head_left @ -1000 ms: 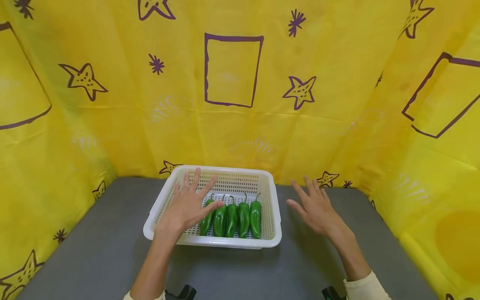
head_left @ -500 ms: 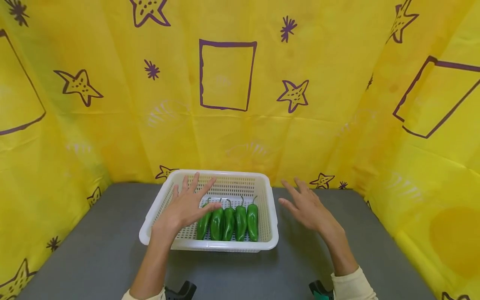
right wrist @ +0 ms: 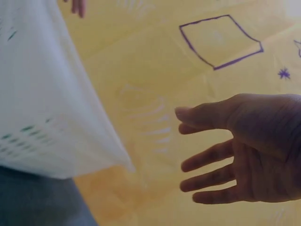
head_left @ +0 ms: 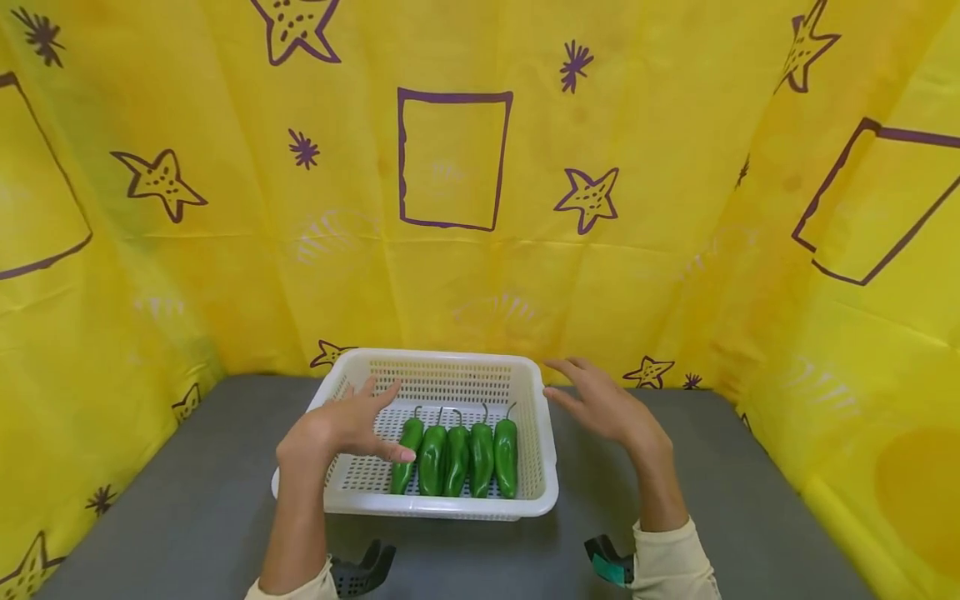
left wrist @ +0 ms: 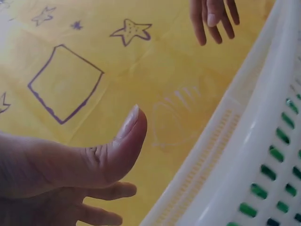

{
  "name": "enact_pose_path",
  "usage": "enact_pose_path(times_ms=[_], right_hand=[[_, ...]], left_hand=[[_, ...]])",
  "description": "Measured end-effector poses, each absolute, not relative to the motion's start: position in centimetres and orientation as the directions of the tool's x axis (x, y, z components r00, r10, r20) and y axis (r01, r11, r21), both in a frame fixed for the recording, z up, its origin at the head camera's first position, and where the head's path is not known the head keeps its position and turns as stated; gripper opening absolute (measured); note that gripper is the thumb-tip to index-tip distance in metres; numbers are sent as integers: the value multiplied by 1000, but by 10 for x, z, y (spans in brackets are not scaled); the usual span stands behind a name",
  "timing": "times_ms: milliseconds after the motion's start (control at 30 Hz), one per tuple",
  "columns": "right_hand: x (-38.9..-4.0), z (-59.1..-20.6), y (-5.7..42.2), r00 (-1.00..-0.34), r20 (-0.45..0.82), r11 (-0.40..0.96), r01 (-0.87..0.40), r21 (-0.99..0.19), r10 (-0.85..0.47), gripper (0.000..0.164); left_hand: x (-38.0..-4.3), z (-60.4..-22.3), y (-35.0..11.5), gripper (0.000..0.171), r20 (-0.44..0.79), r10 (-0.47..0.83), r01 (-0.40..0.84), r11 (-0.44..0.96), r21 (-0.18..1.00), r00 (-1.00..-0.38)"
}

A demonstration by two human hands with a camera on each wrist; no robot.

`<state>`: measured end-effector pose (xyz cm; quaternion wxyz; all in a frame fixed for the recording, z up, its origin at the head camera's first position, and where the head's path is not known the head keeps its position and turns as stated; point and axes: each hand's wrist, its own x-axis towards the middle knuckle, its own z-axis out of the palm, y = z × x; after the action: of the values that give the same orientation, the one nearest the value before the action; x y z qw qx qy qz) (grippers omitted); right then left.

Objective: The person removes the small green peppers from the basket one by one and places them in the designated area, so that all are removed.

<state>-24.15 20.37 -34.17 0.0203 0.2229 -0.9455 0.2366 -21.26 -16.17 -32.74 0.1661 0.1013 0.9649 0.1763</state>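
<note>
A white slotted plastic basket [head_left: 435, 505] stands on the dark grey table, with several green peppers [head_left: 482, 460] lying side by side in it, stems pointing away. My left hand [head_left: 348, 427] is over the basket's left part in the head view, fingers spread and thumb pointing toward the leftmost pepper; it holds nothing. At the basket's right rim is my right hand [head_left: 600, 404], its fingers extended toward the rim and nothing in its grasp. In the right wrist view the fingers of that hand [right wrist: 249, 155] appear apart from the basket wall [right wrist: 61, 103].
Yellow cloth [head_left: 465, 283] with purple stars and squares hangs behind and on both sides. The grey tabletop [head_left: 435, 558] runs in front of the basket and to its left and right. Black wrist mounts [head_left: 363, 570] show below the hands.
My right hand has moved left to the basket's right rim. The left hand has turned and shifted slightly left and nearer, its thumb lower. The view has shifted a little; basket and peppers stay put.
</note>
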Motion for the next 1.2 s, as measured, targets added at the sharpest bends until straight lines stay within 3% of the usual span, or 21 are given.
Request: enact_pose_path(times_ms=[300, 533, 967, 1200], right_hand=[[-239, -337, 208, -887, 106, 767, -443, -463, -449, 53], [-231, -335, 202, -864, 71, 751, -471, -463, -498, 55], [-230, -341, 165, -837, -13, 760, -490, -426, -547, 46], [-229, -343, 150, -787, -58, 740, -548, -389, -614, 32]], left_hand=[[-206, -335, -183, 132, -335, 139, 27, 948, 317, -932], [-199, -339, -188, 136, -341, 142, 19, 940, 340, -929], [-196, -336, -185, 122, -340, 123, 14, 952, 307, -932], [-197, -333, -181, 100, -323, 69, -15, 968, 252, -944]])
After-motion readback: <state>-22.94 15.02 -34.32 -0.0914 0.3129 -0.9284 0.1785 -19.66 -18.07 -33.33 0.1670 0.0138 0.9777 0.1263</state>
